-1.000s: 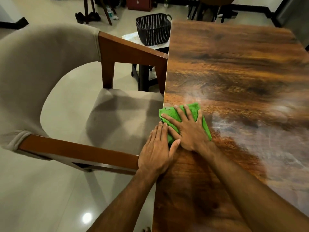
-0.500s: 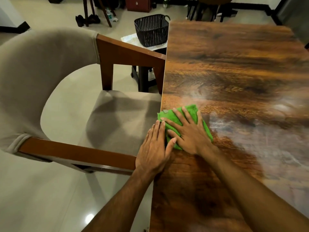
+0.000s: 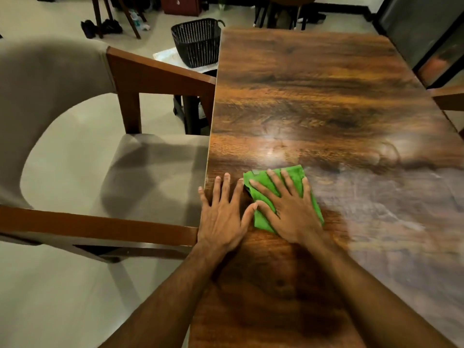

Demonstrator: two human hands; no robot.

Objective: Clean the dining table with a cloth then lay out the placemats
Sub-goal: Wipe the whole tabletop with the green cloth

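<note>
My left hand [image 3: 222, 217] lies flat on the near left edge of the dining table [image 3: 313, 96], fingers straight and spread, holding nothing. The little finger reaches just past the table's rim. Just beside it, my right hand [image 3: 288, 212] presses flat on the folded green cloth [image 3: 295, 173], fingers splayed and straight rather than curled round it. The cloth lies on the tabletop near the left edge, mostly covered by my palm, and my left thumb comes up against its near corner.

To the right of the cloth the glossy wood shows pale, hazy streaks [image 3: 389, 204]. To my left a grey upholstered chair [image 3: 155, 172] with wooden arms is drawn up to the table. Farther off, by the table's far left corner, a black woven basket [image 3: 195, 42] stands on a small white surface [image 3: 165, 56]. Beyond that, dark shoes [image 3: 100, 26] sit on the floor.
</note>
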